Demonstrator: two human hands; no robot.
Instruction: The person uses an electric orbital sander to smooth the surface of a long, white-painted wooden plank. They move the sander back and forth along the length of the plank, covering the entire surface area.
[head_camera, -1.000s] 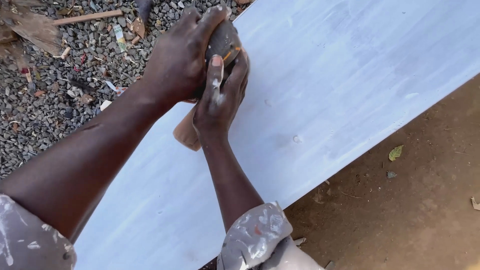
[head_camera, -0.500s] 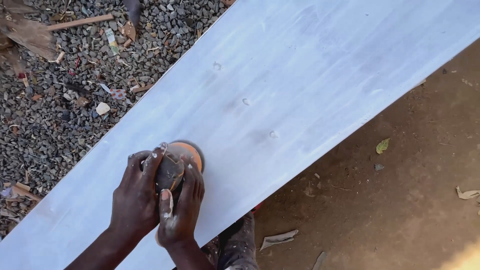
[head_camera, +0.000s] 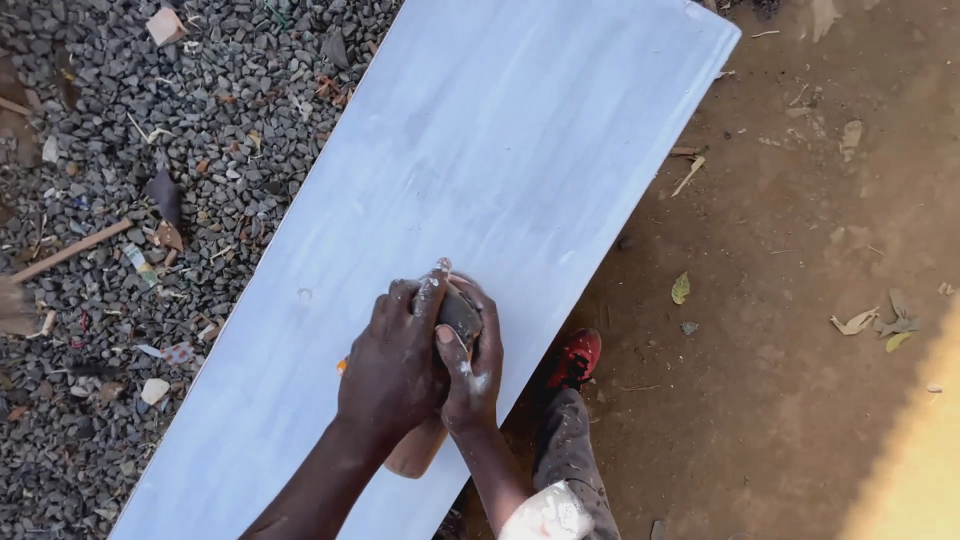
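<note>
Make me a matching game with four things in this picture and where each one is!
Things:
1. white board
2. red shoe
3. grey gravel
4. yellow-green leaf

Places:
A. on the brown dirt, right of the board
B. under both hands
C. left of the board
D. by the board's near edge, beside the right hand

Pairs: 1-B, 2-D, 3-C, 4-A

A dark, rounded sanding block (head_camera: 458, 315) sits pressed flat on a long whitish-painted board (head_camera: 500, 170); its orange-brown underside peeks out beneath; the board lies slantwise across gravel and bare earth.
</note>
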